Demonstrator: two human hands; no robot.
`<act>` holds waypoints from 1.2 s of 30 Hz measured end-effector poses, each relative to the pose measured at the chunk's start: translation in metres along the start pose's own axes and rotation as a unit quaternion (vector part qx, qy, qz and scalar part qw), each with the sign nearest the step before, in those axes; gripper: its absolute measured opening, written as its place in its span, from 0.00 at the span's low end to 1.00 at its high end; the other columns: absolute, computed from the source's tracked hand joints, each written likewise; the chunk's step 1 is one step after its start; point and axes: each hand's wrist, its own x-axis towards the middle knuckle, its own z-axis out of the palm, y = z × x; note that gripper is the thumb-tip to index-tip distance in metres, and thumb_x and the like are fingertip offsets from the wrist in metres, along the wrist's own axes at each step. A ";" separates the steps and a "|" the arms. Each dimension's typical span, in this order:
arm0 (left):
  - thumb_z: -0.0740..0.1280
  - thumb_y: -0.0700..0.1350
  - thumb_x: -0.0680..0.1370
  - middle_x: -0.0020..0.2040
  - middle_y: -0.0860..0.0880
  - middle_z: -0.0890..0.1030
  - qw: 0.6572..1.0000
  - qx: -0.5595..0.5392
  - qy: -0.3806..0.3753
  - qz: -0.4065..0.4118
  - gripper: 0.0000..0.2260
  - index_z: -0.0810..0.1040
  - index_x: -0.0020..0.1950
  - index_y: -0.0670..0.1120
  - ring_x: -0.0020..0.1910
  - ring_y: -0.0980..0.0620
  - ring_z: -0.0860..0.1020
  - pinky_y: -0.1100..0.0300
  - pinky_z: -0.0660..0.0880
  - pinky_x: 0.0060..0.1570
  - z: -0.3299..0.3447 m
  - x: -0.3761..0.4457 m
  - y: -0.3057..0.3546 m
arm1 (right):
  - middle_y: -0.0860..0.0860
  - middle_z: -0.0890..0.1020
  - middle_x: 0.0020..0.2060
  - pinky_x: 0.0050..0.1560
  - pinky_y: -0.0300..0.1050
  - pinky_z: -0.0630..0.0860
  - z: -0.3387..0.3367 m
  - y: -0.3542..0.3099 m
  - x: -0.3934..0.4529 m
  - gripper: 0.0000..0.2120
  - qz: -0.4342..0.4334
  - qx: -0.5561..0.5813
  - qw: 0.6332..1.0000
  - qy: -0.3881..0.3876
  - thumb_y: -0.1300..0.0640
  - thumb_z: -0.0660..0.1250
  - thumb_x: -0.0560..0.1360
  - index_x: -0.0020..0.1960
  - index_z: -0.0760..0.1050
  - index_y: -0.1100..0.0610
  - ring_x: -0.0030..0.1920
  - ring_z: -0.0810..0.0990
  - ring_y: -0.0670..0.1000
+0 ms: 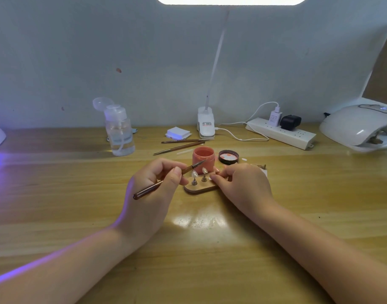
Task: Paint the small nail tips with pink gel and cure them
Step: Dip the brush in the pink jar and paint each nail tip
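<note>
The worktop was glossy, varnished wood. The brush had a polished wooden handle. The bottle looked like clear plastic; the curing lamp had a smooth, shiny white plastic shell.

You are looking through a single wide-angle camera worn on your head, aimed forward and down across the yellowish wooden tabletop toward the pale wall behind it. The small rounded wooden stand sits just below the centre of the view and close to the lens. Your two forearms enter from the bottom corners and meet at that stand. Beyond the stand, near the wall, the white clip-on lamp base faces you, and its lit head cuts the top edge. Straight lines bow toward the edges. There is no second view.
</note>
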 end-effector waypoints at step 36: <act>0.64 0.45 0.76 0.30 0.56 0.82 0.969 0.205 -0.048 -0.128 0.09 0.83 0.39 0.47 0.34 0.58 0.74 0.60 0.67 0.34 0.015 0.098 0.025 | 0.47 0.85 0.46 0.41 0.43 0.77 -0.001 0.005 0.001 0.14 -0.010 -0.051 0.999 0.011 0.43 0.62 0.77 0.51 0.83 0.48 0.48 0.80 0.51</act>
